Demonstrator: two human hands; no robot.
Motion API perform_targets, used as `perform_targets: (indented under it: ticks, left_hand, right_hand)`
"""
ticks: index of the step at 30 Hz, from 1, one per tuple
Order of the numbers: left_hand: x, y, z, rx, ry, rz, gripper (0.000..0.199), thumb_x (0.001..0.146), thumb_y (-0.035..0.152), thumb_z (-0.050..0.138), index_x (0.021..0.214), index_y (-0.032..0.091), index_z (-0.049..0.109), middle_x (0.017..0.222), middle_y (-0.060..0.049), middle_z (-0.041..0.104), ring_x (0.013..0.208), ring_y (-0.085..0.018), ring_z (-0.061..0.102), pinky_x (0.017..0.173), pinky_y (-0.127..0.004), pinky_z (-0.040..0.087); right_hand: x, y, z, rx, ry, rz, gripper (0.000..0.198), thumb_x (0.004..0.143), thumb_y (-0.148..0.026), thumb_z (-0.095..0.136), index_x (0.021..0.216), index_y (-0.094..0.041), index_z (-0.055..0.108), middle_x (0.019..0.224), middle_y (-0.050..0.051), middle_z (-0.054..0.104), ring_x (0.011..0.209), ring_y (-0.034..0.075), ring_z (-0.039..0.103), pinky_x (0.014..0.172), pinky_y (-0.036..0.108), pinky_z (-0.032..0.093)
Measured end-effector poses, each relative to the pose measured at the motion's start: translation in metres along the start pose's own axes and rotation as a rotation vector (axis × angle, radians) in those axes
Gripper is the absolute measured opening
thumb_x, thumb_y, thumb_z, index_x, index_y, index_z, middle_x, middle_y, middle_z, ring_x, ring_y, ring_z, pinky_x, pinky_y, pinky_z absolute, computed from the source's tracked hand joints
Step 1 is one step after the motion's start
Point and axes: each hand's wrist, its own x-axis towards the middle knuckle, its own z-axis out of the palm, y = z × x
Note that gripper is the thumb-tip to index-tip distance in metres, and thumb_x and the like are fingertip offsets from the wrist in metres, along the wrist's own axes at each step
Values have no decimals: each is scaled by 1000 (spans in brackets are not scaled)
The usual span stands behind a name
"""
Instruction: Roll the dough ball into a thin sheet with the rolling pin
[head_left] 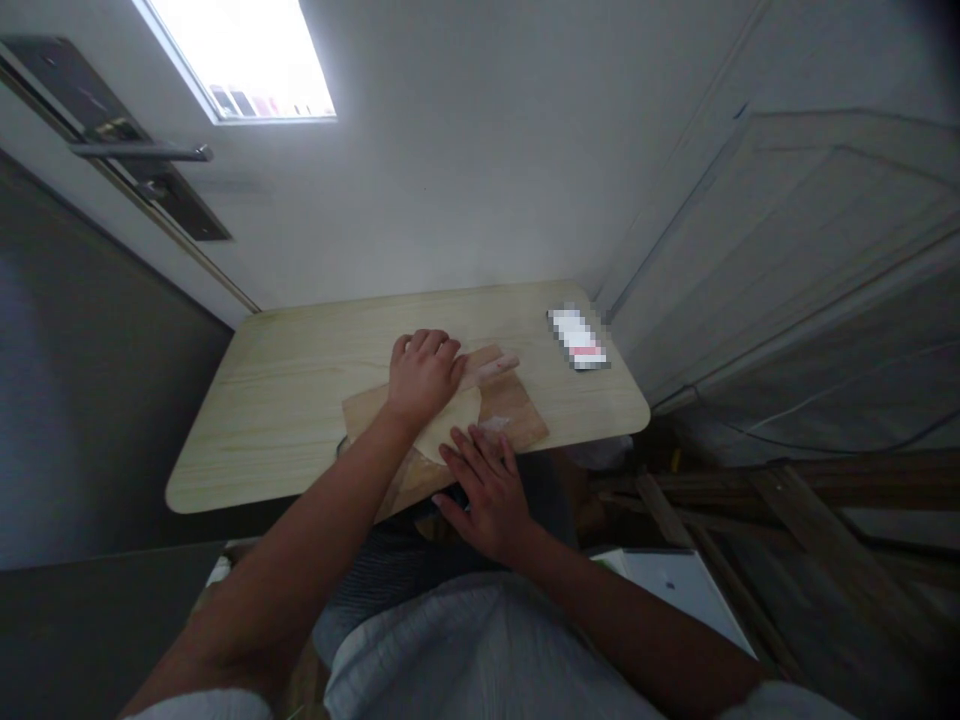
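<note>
A thin, pale sheet of dough (452, 423) lies on a brown wooden board (517, 403). My left hand (424, 378) is closed over a small rolling pin (498, 368) along the far side of the dough; the pin's floury right end sticks out past my fingers. At the near edge of the board, my right hand (486, 492) rests with its fingers stretched out, the fingertips at the dough's edge. White flour (496, 424) shows on the board just beyond those fingertips. Part of the dough is hidden under my left hand and forearm.
The board lies at the near edge of a light wood-grain table (277, 390), overhanging it slightly. A phone (577, 338), blurred out, lies at the table's right end. Behind stands a white door with a metal handle (142, 152). Wooden slats (825, 540) are at lower right.
</note>
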Motion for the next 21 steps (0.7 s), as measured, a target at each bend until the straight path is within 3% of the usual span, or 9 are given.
perform_targets:
  ticks: [3, 6, 9, 15, 21]
  left_hand:
    - [-4, 12, 6, 60, -15, -210, 32, 98, 33, 43, 114, 22, 69, 122, -14, 67, 119, -34, 54, 109, -59, 32]
    - [-6, 16, 16, 24, -67, -332, 42, 101, 39, 34, 121, 21, 66, 126, -15, 66, 119, -35, 55, 107, -65, 33]
    - [-7, 16, 21, 5, -55, -311, 51, 103, 48, 26, 127, 23, 64, 135, -13, 62, 128, -35, 50, 112, -68, 26]
    - [-15, 21, 16, -11, -65, -212, 65, 97, 68, 28, 136, 25, 58, 140, -11, 59, 134, -32, 46, 120, -59, 20]
    - [-5, 13, 23, -31, -134, -221, 60, 102, 58, 20, 137, 26, 57, 143, -11, 56, 135, -33, 44, 116, -63, 24]
  right_hand:
    - [0, 1, 1, -6, 8, 3, 56, 99, -52, 48, 146, -22, 49, 159, 6, 42, 151, 28, 30, 124, 54, 13]
    - [-1, 1, 3, -5, 10, 6, 55, 98, -52, 48, 145, -23, 49, 159, 6, 42, 150, 28, 31, 124, 54, 13]
    - [-1, 2, 3, 6, 2, 3, 55, 99, -51, 48, 146, -23, 49, 159, 5, 41, 150, 28, 30, 124, 53, 11]
    - [0, 1, 1, 21, -13, 12, 55, 98, -48, 49, 146, -22, 49, 159, 6, 41, 150, 28, 31, 124, 54, 12]
    - [-1, 1, 3, 14, -27, 19, 54, 97, -43, 48, 147, -22, 48, 160, 7, 39, 151, 28, 29, 124, 55, 11]
